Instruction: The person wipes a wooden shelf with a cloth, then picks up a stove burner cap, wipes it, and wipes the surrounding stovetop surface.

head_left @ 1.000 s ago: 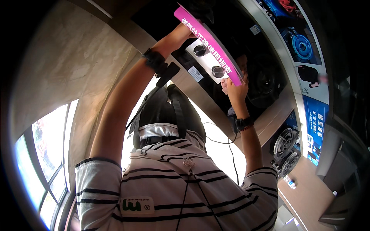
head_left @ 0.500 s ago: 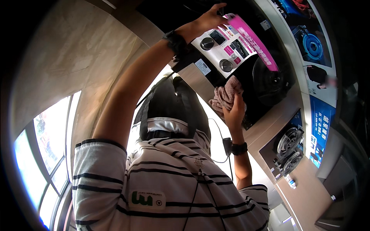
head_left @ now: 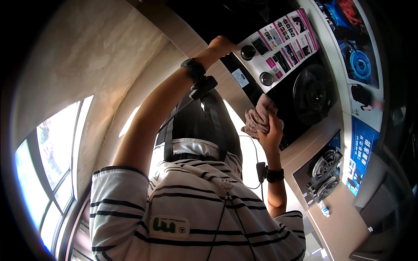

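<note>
My right hand [head_left: 272, 130] grasps a crumpled pinkish-brown cloth [head_left: 260, 116], held up near the front edge of the hob [head_left: 285, 96], close to the burner [head_left: 314, 93]. My left hand [head_left: 222, 46] is by the near left corner of the sheet [head_left: 284, 42]; I cannot tell whether it grips anything. The sheet lies on the hob, two round knobs [head_left: 266, 78] at its near end.
</note>
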Motion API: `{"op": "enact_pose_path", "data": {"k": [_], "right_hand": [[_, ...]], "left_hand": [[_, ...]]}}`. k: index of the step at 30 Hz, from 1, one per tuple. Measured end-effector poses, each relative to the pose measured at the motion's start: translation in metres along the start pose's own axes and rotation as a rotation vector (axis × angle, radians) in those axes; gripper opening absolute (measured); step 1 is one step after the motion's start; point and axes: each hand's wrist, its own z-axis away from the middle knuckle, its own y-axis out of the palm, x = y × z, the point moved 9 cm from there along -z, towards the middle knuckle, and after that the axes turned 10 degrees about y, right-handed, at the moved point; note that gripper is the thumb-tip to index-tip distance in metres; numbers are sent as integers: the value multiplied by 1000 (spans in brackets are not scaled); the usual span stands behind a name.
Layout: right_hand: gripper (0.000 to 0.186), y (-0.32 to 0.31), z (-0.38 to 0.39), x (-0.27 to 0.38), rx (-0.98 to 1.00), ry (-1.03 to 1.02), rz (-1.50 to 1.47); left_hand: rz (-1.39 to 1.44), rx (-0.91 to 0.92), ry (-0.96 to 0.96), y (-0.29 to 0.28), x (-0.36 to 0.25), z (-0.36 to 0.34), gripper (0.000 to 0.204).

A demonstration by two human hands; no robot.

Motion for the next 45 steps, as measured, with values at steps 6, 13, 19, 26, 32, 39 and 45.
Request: {"op": "enact_pose_path", "data": {"k": [6, 13, 19, 26, 32, 39, 45], "right_hand": [[54, 20, 13, 35, 96, -133, -1], [57, 46, -2, 86, 93, -252, 11], [65, 63, -50, 154, -140, -384, 11], [51, 111, -146, 170, -397, -310, 217], [39, 100, -172, 159, -429, -79, 252], [41, 100, -179, 146, -382, -420, 242], [67, 100, -155, 141, -62, 179, 124]], "left_hand": [[-20, 67, 97, 6, -22, -5, 20], [-422, 189, 139, 11, -36, -25, 11], [-540, 359, 135, 22, -59, -48, 11], [-613, 455, 144, 41, -78, -62, 14], [-937, 76, -330, 37, -87, -68, 15], [-540, 166, -142, 41, -97, -49, 17], [-467, 314, 105, 31, -100, -32, 19]]}}
